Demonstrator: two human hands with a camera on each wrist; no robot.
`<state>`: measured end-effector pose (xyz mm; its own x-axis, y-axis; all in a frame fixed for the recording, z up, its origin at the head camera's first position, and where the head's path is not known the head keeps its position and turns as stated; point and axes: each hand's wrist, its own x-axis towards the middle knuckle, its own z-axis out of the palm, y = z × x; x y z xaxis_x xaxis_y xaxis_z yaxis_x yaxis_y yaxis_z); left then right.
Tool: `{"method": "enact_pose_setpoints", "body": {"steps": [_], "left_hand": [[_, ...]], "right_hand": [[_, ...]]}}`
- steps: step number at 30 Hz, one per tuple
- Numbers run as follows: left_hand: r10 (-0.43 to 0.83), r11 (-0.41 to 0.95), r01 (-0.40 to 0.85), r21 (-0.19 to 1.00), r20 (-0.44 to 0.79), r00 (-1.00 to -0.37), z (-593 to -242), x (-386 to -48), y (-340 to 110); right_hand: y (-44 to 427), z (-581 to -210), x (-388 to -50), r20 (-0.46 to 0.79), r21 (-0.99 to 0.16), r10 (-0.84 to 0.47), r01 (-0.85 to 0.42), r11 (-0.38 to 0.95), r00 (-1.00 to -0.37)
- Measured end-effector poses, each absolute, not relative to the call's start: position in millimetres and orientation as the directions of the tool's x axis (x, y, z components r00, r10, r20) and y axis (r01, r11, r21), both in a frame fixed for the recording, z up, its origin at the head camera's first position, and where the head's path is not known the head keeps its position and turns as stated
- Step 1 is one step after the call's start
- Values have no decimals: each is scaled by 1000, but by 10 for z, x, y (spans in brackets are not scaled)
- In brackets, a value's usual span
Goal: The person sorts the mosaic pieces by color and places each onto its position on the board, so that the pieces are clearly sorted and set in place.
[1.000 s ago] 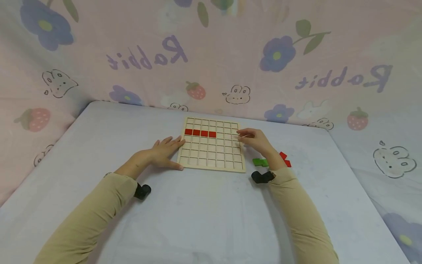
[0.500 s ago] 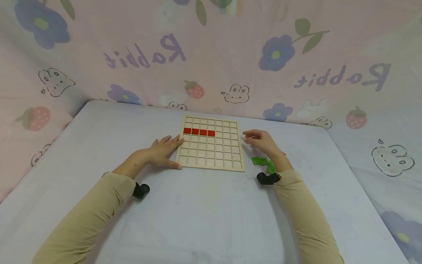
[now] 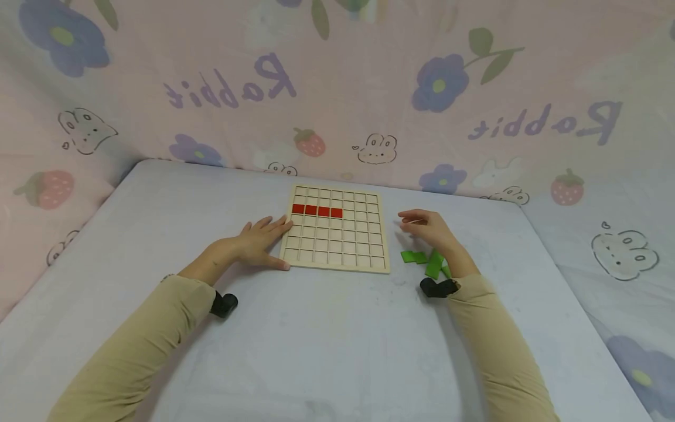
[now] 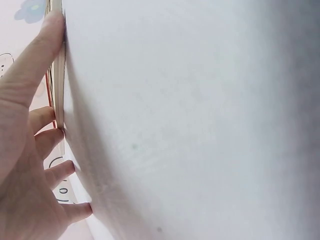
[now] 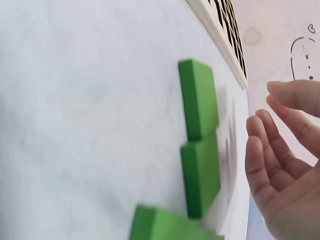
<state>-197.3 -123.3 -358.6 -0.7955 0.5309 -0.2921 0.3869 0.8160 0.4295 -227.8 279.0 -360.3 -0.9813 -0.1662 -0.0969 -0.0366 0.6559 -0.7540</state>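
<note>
Green tiles [image 3: 435,265], small and flat, lie on the white table [image 3: 316,334] to the right of the wooden board [image 3: 321,241], partly hidden by the right forearm [image 3: 463,262]. Probably light and stiff, a bit slippery, hard to break. Best hold: thumb and finger on opposite side edges, which look thick enough to pinch. Right hand [image 3: 428,228] hovers off the board's right side, fingers loosely bent, nothing visible in it. Left hand [image 3: 263,241]: fingers spread, thumb and some fingertips touching the board's left edge. Board likely light and rigid, could slide if bumped; brace at the edges. Four red tiles [image 3: 312,210] fill one row's leftmost cells. In the way: forearm and black wrist camera [image 3: 439,288] crowd the pile; tiles touch, so neighbours may drag along. Printed cloth [image 3: 337,88] behind, no obstacle.
</note>
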Motion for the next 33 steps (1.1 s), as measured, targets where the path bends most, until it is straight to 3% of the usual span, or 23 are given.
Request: {"method": "enact_pose_setpoints", "body": {"steps": [33], "left_hand": [[534,810,386,441,-285,-796,-3623,-1990,-1245]], "right_hand": [[3250,-3568,-2084,-154,-742,-73,67,668,-985]]}}
